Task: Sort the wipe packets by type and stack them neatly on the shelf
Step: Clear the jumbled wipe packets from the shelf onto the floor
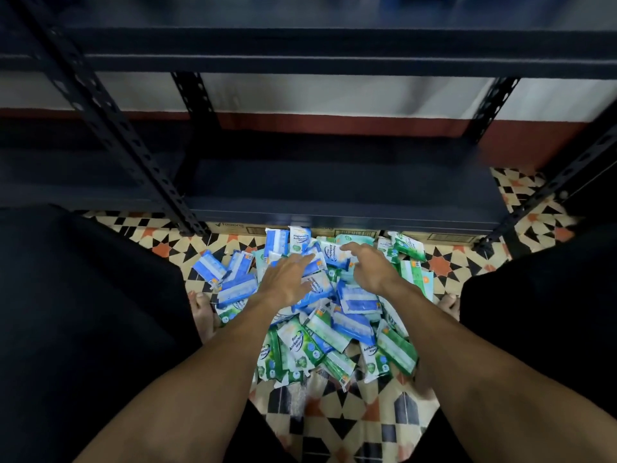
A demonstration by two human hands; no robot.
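A heap of wipe packets [337,315] lies on the patterned floor in front of a dark metal shelf unit. Blue-and-white packets [359,300] sit mostly at the top and left of the heap, green-and-white packets [300,345] mostly at the bottom and right. My left hand [288,279] hovers over the blue packets with fingers spread and straight, touching the heap. My right hand [369,265] reaches over the heap's upper middle, fingers loosely bent above a blue packet [335,253]; neither hand grips anything. The lowest shelf board [334,185] is bare.
Slotted black uprights [110,121] of the shelf stand left and right. A higher shelf board [334,48] spans the top. My knees in black cloth flank the heap, bare toes [202,309] showing. A flat cardboard piece [444,236] lies under the shelf's front edge.
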